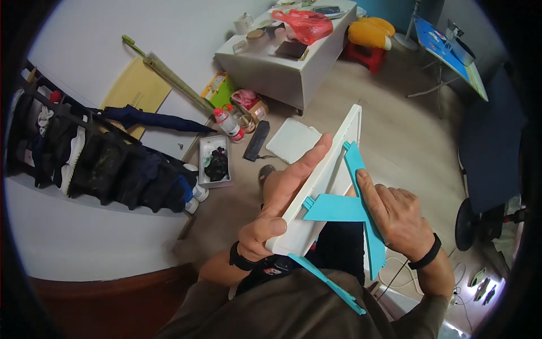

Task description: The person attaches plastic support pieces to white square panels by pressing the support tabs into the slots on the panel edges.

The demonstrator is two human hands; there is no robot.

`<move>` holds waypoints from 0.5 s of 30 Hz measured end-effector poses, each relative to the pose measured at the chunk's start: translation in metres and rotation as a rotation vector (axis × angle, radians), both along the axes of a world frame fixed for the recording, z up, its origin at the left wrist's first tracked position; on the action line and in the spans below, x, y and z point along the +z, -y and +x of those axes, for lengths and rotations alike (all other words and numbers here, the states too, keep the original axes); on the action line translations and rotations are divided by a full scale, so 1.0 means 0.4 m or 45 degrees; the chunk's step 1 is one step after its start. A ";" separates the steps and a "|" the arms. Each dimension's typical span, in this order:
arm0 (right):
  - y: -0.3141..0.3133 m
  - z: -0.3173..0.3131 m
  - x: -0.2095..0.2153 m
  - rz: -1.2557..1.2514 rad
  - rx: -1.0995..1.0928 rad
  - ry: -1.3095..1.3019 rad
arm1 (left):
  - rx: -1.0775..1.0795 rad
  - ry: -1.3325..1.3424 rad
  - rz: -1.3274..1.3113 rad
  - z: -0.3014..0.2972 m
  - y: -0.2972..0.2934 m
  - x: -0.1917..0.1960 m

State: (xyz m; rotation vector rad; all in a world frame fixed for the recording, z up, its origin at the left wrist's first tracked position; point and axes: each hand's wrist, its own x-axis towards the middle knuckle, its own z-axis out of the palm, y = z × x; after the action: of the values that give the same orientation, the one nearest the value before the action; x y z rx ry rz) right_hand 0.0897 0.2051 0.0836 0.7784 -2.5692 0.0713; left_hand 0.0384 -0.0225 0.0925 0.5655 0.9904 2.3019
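In front of my body I hold a white rimmed plastic panel (348, 125), tilted up on its edge. My left hand (278, 206) grips its left side, with fingers along the outer face and the thumb at the near end. Turquoise plastic flaps (337, 208) attach to the panel's inner side by small hinge-like ends. My right hand (393, 210) is closed on the long turquoise strip (375, 248), its index finger lying along the strip. Another narrow turquoise strip (327, 282) sticks out from the panel's near end, over my shirt. The fingertips under the right-hand strip are hidden.
A similar white panel (294, 140) lies on the floor ahead, beside a dark case (257, 140), bottles (229, 124) and an open box (215, 176). A shoe rack (107, 164) stands left, a white table (257, 65) farther off. A blue folding table (446, 53) stands far right.
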 end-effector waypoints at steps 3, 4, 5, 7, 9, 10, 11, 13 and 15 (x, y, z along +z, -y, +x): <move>0.021 0.001 0.001 0.053 0.034 -0.057 | 0.021 0.018 -0.077 0.017 0.038 -0.004; 0.027 0.002 0.007 0.100 0.036 -0.071 | 0.012 0.045 -0.079 0.022 0.047 -0.002; 0.032 0.004 0.013 0.095 0.034 -0.064 | 0.010 0.053 -0.084 0.028 0.056 -0.003; 0.044 0.002 0.026 0.268 0.091 -0.136 | 0.036 -0.063 -0.177 0.037 0.070 -0.005; 0.053 -0.001 0.036 0.302 0.115 -0.156 | 0.094 -0.040 -0.130 0.062 0.067 -0.021; 0.059 -0.002 0.037 0.339 0.143 -0.180 | 0.159 -0.020 -0.079 0.076 0.069 -0.030; 0.065 -0.002 0.034 0.352 0.165 -0.202 | 0.156 -0.018 -0.086 0.088 0.077 -0.038; 0.077 0.000 0.035 0.346 0.210 -0.216 | 0.216 0.069 0.024 0.105 0.090 -0.052; 0.088 0.004 0.031 0.360 0.267 -0.240 | 0.239 0.106 0.006 0.107 0.092 -0.036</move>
State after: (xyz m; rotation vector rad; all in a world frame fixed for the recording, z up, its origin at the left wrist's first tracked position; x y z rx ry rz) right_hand 0.0915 0.1698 0.0958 1.1013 -2.3396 -0.2930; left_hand 0.0813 -0.0593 0.0780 0.3892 1.0368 2.4707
